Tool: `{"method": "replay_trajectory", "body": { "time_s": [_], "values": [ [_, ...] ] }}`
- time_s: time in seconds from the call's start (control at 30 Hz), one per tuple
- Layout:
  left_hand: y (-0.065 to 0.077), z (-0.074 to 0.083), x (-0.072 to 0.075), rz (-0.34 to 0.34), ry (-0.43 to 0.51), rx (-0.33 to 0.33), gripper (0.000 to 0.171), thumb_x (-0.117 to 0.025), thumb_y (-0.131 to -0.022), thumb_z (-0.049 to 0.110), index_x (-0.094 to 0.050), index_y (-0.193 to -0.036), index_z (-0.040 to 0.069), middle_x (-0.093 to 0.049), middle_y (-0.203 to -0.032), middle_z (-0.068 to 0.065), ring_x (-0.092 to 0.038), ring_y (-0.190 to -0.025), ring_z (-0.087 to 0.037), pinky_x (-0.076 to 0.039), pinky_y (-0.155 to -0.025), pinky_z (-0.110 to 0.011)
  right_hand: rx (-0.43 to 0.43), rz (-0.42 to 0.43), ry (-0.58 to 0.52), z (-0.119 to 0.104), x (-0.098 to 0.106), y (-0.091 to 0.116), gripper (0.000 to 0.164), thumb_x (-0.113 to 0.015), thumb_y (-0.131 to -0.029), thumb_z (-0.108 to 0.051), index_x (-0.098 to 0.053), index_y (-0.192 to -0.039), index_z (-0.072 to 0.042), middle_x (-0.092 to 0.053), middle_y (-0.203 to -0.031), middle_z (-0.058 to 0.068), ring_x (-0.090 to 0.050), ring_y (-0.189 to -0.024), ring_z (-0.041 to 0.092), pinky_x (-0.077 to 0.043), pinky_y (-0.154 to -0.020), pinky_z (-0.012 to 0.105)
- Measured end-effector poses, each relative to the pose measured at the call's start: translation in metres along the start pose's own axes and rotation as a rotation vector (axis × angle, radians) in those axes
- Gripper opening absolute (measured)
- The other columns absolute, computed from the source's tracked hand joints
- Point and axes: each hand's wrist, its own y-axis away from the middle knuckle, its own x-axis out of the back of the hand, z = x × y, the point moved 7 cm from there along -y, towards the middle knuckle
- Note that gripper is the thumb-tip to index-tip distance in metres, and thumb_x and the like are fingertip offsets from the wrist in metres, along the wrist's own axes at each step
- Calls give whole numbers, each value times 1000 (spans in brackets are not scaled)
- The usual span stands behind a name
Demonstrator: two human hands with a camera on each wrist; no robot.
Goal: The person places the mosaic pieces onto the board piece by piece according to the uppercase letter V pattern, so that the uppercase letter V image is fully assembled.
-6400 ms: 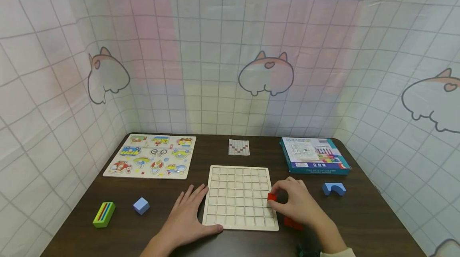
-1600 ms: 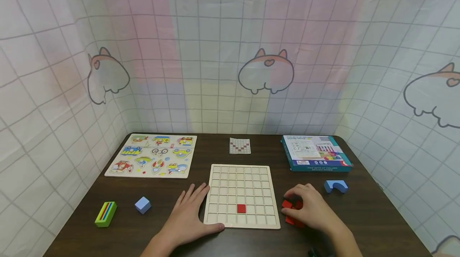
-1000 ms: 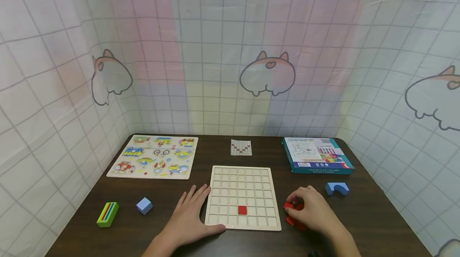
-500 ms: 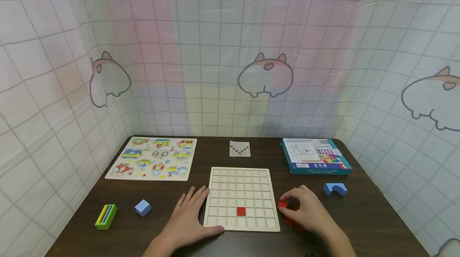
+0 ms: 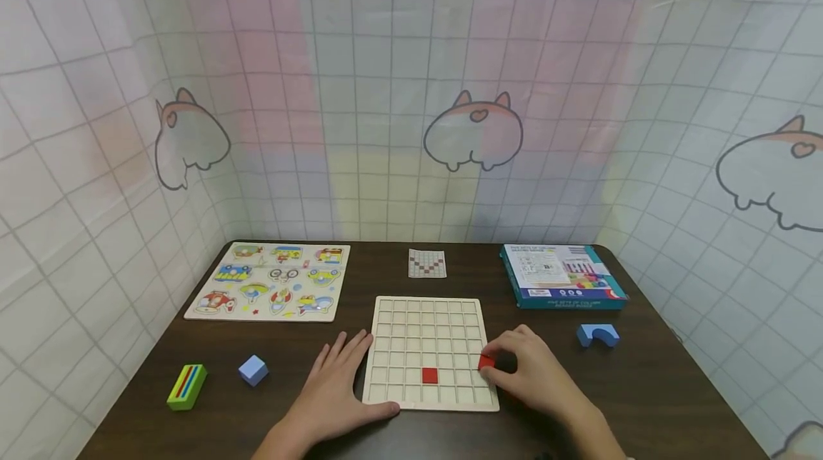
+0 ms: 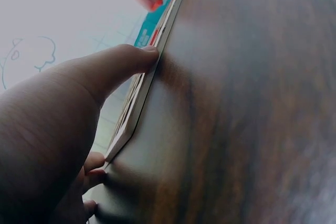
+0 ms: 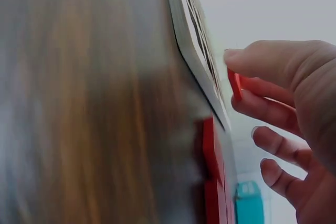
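A pale wooden grid board (image 5: 418, 335) lies at the table's middle, with one red square tile (image 5: 430, 376) in a cell of its second row from the front. My left hand (image 5: 341, 388) rests with spread, straight fingers at the board's left side, its thumb touching the front edge. Between thumb and fingers, my right hand (image 5: 530, 371) pinches another red square tile (image 5: 486, 361) by the board's right edge; the right wrist view shows this pinched tile (image 7: 234, 85) tilted above the board. Loose red tiles (image 7: 211, 148) lie on the table beside the board, hidden behind the right hand in the head view.
Behind the board lies a small pattern card (image 5: 427, 263). A vehicle puzzle board (image 5: 270, 281) is at back left, a teal game box (image 5: 566, 278) at back right. Blocks sit aside: green (image 5: 186, 387), blue cube (image 5: 253, 370), blue arch (image 5: 598, 336). Patterned cloth walls surround the table.
Since the earliest frame, a red tile has come to lie in the board. My right hand then went to the loose tiles, picked one up and moved left with it. My left hand stayed put.
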Motion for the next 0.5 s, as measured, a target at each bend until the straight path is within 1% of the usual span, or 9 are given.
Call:
{"method": "replay_trajectory", "body": {
  "time_s": [0.1,0.2,0.37,0.5],
  "values": [
    [0,0,1,-4,-2,3,134,-76,-70,98,-39,-174,23,-37,-182,-3,-21,-174,-39,-17,-139,-69,40,5,-13,-11,-3,-4,16,-92,-92,-33,-83,-105,-32,-75,-103,-22,-56,-100,7,-55,-87,31],
    [0,1,3,-1,-6,0,133,-76,-70,97,-39,-174,23,-37,-182,-3,-20,-174,-39,-17,-139,-69,57,5,-11,-21,-5,-8,17,-93,-91,-31,-83,-105,-30,-75,-104,-20,-57,-101,11,-55,-87,31],
    [0,1,3,4,-14,-8,133,-75,-70,98,-40,-174,22,-38,-182,-2,-20,-174,-39,-17,-139,-68,82,4,-5,-32,-8,-13,19,-94,-90,-27,-83,-106,-30,-76,-107,-18,-56,-100,13,-52,-84,30],
    [1,1,1,1,-10,-5,134,-75,-70,99,-40,-174,22,-38,-182,-3,-20,-174,-39,-17,-139,-69,113,-7,-21,-40,-13,-16,17,-93,-92,-27,-84,-106,-28,-77,-107,-17,-57,-99,14,-51,-84,31]
  ]
}}
